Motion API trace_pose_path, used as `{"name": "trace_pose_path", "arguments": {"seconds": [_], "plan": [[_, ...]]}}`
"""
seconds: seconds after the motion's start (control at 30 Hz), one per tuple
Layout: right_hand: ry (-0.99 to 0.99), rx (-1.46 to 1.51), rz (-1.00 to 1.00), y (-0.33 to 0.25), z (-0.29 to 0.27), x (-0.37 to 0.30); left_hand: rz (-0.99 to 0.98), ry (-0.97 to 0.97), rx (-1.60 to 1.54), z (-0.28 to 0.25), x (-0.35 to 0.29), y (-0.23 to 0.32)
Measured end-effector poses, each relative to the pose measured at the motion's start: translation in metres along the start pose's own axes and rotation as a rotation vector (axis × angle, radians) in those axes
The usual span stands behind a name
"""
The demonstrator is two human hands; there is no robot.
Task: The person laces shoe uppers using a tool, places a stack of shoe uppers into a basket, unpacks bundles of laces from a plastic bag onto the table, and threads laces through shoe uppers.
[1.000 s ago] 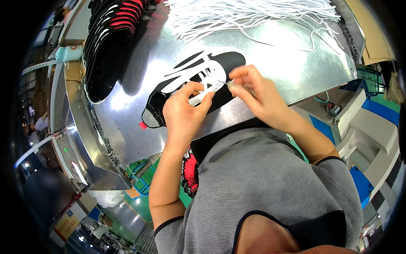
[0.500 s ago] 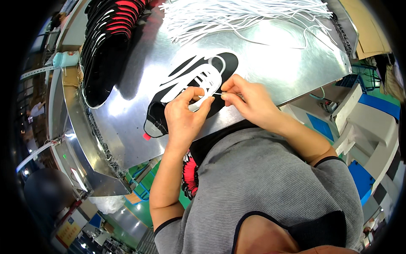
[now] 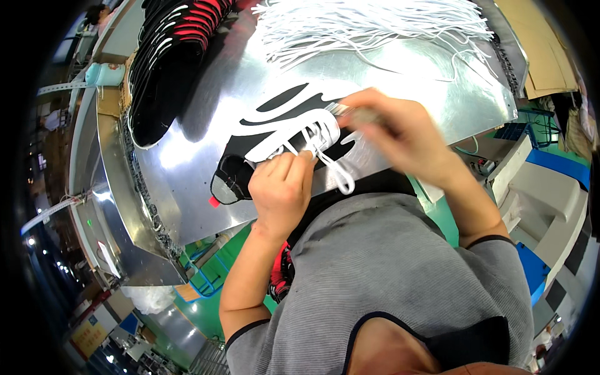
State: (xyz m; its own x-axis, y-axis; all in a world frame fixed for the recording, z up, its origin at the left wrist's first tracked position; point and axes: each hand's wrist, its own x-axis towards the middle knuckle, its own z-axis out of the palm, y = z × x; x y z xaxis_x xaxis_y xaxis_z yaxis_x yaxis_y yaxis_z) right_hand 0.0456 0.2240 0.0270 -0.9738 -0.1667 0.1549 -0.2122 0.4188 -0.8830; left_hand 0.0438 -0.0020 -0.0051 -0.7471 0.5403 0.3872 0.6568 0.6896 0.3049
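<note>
A flat black-and-white shoe upper (image 3: pixel 275 117) lies slantwise on the metal table, its grey heel end with a red tab at the lower left. White shoelace (image 3: pixel 342 177) runs across its eyelet strip, and a loose loop droops toward the table's near edge. My left hand (image 3: pixel 280 184) is closed on the near edge of the upper, beside the lacing; its fingertips are partly hidden. Over the toe end, my right hand (image 3: pixel 400 128) is smeared by motion, and whether its bent fingers hold anything is unclear.
A thick bundle of white laces (image 3: pixel 369 28) lies along the far side, with loose ends trailing. Stacked black, red and white uppers (image 3: pixel 169 62) stand at the far left. The metal table (image 3: pixel 206 212) ends close to my body. Cardboard (image 3: pixel 537 47) stands at the far right.
My right hand has moved away from my left, up and to the right. My left fingers have curled closed at the upper's edge. A lace loop now hangs toward me.
</note>
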Motion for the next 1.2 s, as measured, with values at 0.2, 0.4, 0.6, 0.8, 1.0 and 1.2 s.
{"name": "trace_pose_path", "arguments": {"seconds": [0.2,0.4,0.6,0.8,1.0,1.2], "plan": [[-0.389,-0.47,-0.223,-0.001,0.046,0.023,0.076,0.035,0.05,-0.002,-0.011,-0.001],[-0.352,-0.154,-0.062,0.016,0.05,0.037,0.076,0.036,-0.021,-0.001,-0.008,-0.004],[0.111,0.361,-0.281,0.008,-0.011,0.11,0.006,-0.042,-0.178,-0.001,-0.005,-0.008],[0.174,0.327,-0.315,0.008,-0.094,0.099,-0.079,-0.138,-0.253,-0.007,0.0,-0.01],[-0.201,0.546,0.241,0.02,0.032,0.031,-0.7,-0.149,-0.774,-0.009,0.008,-0.011],[-0.081,0.704,0.167,0.001,0.032,0.051,-0.544,-0.17,-0.368,-0.008,0.007,-0.016]]}}
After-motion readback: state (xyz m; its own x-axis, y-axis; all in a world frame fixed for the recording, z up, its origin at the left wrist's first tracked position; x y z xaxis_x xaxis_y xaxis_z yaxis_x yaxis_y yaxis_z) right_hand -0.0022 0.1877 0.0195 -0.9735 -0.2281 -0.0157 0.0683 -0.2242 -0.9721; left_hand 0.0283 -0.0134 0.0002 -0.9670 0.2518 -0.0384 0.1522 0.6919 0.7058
